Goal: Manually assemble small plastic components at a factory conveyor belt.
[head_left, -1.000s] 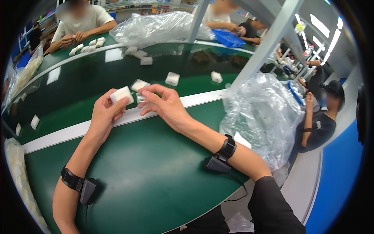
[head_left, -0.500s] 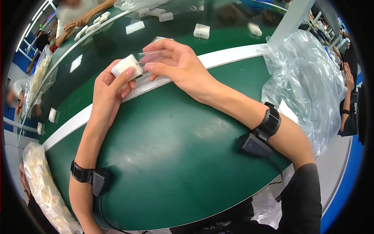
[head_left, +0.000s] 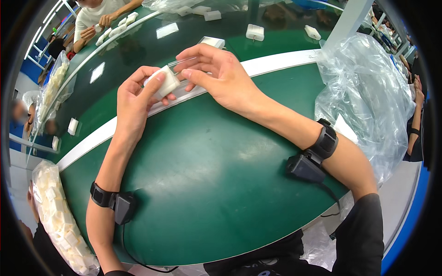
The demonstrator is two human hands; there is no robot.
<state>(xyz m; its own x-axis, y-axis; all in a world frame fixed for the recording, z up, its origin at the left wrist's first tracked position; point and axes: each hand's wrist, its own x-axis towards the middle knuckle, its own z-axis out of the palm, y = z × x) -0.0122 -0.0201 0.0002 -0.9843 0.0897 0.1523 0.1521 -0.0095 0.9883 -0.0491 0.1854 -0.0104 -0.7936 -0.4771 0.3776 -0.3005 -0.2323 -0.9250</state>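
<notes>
My left hand is closed on a small white block with rounded ends, thumb on its face. It is held above the white strip along the table edge. Close to the block, my right hand is closed, with a thin clear plastic piece at its fingers. The clear piece reaches toward the block; I cannot tell whether the two touch. Just behind my right hand lies another white block on the dark green surface, partly hidden.
Further white blocks lie on the far surface. A large clear plastic bag stands at the right. At the lower left sits a bag of white blocks. Across the surface a co-worker's hands are at work. Black straps with cables circle my forearms.
The view has shifted slightly, and the scene sits further right. In my left hand the block has turned a little. More of the block behind my right hand now shows.
</notes>
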